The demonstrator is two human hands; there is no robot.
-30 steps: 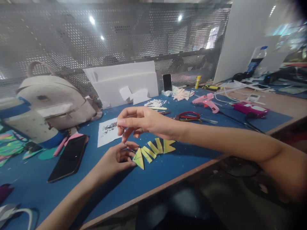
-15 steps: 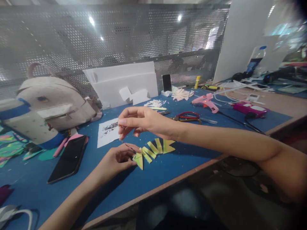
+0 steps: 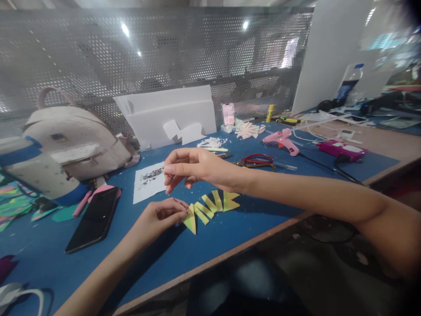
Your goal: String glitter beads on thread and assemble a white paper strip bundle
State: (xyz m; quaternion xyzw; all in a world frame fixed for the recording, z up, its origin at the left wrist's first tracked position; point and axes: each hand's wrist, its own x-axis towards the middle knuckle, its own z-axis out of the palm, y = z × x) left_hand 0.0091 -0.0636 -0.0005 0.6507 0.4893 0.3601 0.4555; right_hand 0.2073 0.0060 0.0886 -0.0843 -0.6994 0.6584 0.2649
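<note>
Beside the triangular end piece (image 3: 191, 223) of a yellow-green fishbone-shaped cutout, my left hand (image 3: 161, 216) is pinched closed. Its thumb and index finger meet at the lower end of a thin dark reddish cord (image 3: 177, 202), close to the triangle's edge. Above it, my right hand (image 3: 194, 169) is raised off the table with fingers curled together, and the cord hangs from its fingertips. Several yellow strips (image 3: 208, 203) and a notched tail piece (image 3: 231, 201) lie in a row to the right. Behind my hands is a white paper (image 3: 144, 183) scattered with small dark and coloured bits.
A black phone (image 3: 94, 219), a tumbler (image 3: 42, 171) and a backpack (image 3: 79, 136) stand left. Farther back are red-handled pliers (image 3: 258, 159), a pink glue gun (image 3: 283, 141), a propped phone (image 3: 228, 114) and white boards (image 3: 177, 112). The table's front edge (image 3: 210, 270) is near.
My left thumb has moved up to meet the index finger at the cord's lower end, leaving more of the triangle showing. The propped phone's screen has lit up. My right hand has barely shifted.
</note>
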